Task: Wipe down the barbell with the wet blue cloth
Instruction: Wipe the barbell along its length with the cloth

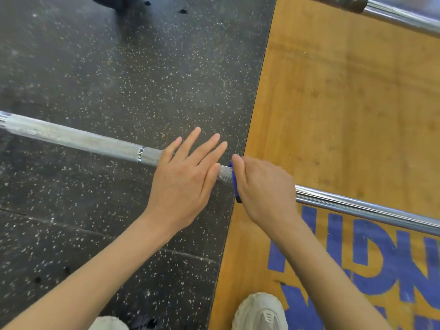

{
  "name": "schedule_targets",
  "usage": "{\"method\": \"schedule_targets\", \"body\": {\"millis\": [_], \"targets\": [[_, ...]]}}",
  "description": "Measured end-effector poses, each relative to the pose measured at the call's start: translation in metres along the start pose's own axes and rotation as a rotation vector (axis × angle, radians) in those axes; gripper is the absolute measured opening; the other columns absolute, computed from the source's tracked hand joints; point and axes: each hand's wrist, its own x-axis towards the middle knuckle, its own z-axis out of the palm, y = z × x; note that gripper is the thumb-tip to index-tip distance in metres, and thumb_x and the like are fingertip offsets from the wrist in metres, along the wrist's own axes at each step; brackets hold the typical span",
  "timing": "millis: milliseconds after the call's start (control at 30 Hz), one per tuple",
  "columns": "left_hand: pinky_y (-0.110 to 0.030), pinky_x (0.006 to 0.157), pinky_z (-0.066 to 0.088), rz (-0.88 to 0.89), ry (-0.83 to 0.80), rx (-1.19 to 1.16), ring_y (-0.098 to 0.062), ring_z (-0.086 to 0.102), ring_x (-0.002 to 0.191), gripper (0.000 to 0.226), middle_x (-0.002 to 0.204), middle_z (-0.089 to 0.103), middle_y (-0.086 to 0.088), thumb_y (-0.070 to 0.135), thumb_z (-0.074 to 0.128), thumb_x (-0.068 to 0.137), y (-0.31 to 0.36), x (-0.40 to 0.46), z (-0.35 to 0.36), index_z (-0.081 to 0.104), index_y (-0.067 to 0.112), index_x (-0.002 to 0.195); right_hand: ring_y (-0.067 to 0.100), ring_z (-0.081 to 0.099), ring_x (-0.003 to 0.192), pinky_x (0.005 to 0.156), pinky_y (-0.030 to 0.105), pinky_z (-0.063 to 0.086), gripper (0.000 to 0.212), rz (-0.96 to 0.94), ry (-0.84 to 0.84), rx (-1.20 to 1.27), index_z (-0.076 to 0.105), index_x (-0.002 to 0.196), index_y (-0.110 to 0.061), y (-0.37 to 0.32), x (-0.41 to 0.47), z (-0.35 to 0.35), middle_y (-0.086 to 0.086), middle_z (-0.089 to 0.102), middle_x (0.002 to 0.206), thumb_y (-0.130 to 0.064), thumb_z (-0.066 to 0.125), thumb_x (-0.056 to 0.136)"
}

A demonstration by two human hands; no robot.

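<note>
A steel barbell (71, 136) runs from the left edge across to the lower right, above the floor. My right hand (264, 189) is wrapped around the bar with the blue cloth (234, 184) under its fingers; only a strip of cloth shows at the hand's left side. My left hand (185, 177) lies flat on the bar just to the left, fingers straight and spread, pointing away from me. A short knurled stretch of bar shows between the two hands. The bar to the right of my right hand is smooth and shiny.
Black speckled rubber flooring (119, 67) covers the left; a wooden platform (345, 103) with blue lettering covers the right. A second bar (400, 16) crosses the top right corner. My grey shoes (260, 313) are at the bottom edge.
</note>
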Motion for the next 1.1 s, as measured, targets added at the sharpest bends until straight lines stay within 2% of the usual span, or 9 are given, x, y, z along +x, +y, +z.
{"method": "schedule_targets", "body": {"millis": [100, 133, 233, 333, 467, 600, 733, 933, 1100], "targets": [[-0.043, 0.117, 0.027, -0.003, 0.009, 0.003, -0.026, 0.037, 0.148, 0.05, 0.154, 0.049, 0.004, 0.033, 0.022, 0.11, 0.002, -0.01, -0.001, 0.052, 0.02, 0.148, 0.024, 0.056, 0.108, 0.105, 0.041, 0.039, 0.04, 0.068, 0.185, 0.074, 0.06, 0.125, -0.015, -0.008, -0.04, 0.014, -0.001, 0.062, 0.118, -0.032, 0.027, 0.109], [-0.043, 0.117, 0.026, -0.001, 0.012, 0.008, -0.026, 0.037, 0.148, 0.05, 0.155, 0.048, 0.004, 0.033, 0.022, 0.11, 0.003, -0.014, -0.001, 0.051, 0.02, 0.149, 0.024, 0.056, 0.115, 0.111, 0.044, 0.037, 0.041, 0.039, 0.202, 0.094, 0.059, 0.13, -0.013, -0.008, -0.046, 0.018, 0.0, 0.062, 0.124, -0.034, 0.031, 0.108], [-0.043, 0.117, 0.025, 0.005, 0.015, 0.006, -0.027, 0.035, 0.149, 0.049, 0.157, 0.045, 0.004, 0.034, 0.024, 0.11, 0.004, -0.027, -0.001, 0.049, 0.02, 0.151, 0.023, 0.057, 0.095, 0.098, 0.041, 0.044, 0.043, -0.013, 0.223, 0.094, 0.064, 0.117, -0.016, 0.007, -0.043, 0.022, -0.002, 0.065, 0.104, -0.041, 0.031, 0.108], [-0.043, 0.118, 0.024, -0.017, -0.001, -0.014, -0.026, 0.032, 0.15, 0.05, 0.159, 0.042, 0.004, 0.034, 0.022, 0.111, 0.008, -0.041, -0.003, 0.045, 0.02, 0.153, 0.022, 0.049, 0.088, 0.087, 0.037, 0.04, 0.049, 0.126, 0.304, 0.109, 0.066, 0.105, -0.018, 0.018, -0.062, 0.023, -0.004, 0.06, 0.09, -0.041, 0.022, 0.109], [-0.042, 0.119, 0.021, -0.017, -0.005, -0.025, -0.025, 0.027, 0.152, 0.049, 0.162, 0.037, 0.004, 0.032, 0.024, 0.111, 0.012, -0.061, -0.002, 0.043, 0.022, 0.154, 0.025, 0.051, 0.091, 0.094, 0.045, 0.045, 0.045, 0.116, 0.318, 0.151, 0.065, 0.106, -0.015, -0.016, -0.069, 0.031, -0.001, 0.063, 0.095, -0.032, 0.023, 0.109], [-0.041, 0.12, 0.019, -0.003, 0.01, -0.025, -0.024, 0.027, 0.153, 0.048, 0.163, 0.034, 0.004, 0.031, 0.027, 0.11, 0.014, -0.081, -0.003, 0.041, 0.022, 0.155, 0.025, 0.052, 0.086, 0.081, 0.036, 0.039, 0.045, 0.1, 0.287, 0.101, 0.064, 0.104, -0.014, 0.0, -0.087, 0.031, 0.0, 0.061, 0.091, -0.033, 0.023, 0.108], [-0.04, 0.12, 0.016, -0.004, 0.027, -0.027, -0.024, 0.026, 0.153, 0.048, 0.163, 0.034, 0.004, 0.03, 0.028, 0.11, 0.02, -0.098, -0.005, 0.04, 0.023, 0.155, 0.026, 0.051, 0.086, 0.094, 0.041, 0.042, 0.046, 0.145, 0.253, 0.048, 0.065, 0.1, -0.015, -0.021, -0.095, 0.036, 0.0, 0.062, 0.092, -0.029, 0.022, 0.109], [-0.04, 0.121, 0.013, -0.007, 0.006, -0.042, -0.024, 0.026, 0.153, 0.05, 0.165, 0.031, 0.004, 0.031, 0.03, 0.108, 0.023, -0.121, -0.008, 0.036, 0.026, 0.157, 0.023, 0.053, 0.095, 0.093, 0.034, 0.04, 0.054, 0.098, 0.249, 0.093, 0.065, 0.113, -0.016, -0.012, -0.121, 0.035, -0.003, 0.062, 0.102, -0.034, 0.013, 0.11], [-0.041, 0.122, 0.012, -0.005, -0.029, -0.045, -0.025, 0.021, 0.154, 0.05, 0.166, 0.028, 0.002, 0.034, 0.027, 0.109, 0.025, -0.128, -0.011, 0.036, 0.025, 0.158, 0.023, 0.055, 0.096, 0.094, 0.035, 0.041, 0.045, 0.043, 0.238, 0.082, 0.065, 0.115, -0.014, -0.034, -0.119, 0.042, -0.001, 0.064, 0.104, -0.031, 0.023, 0.11]]}}
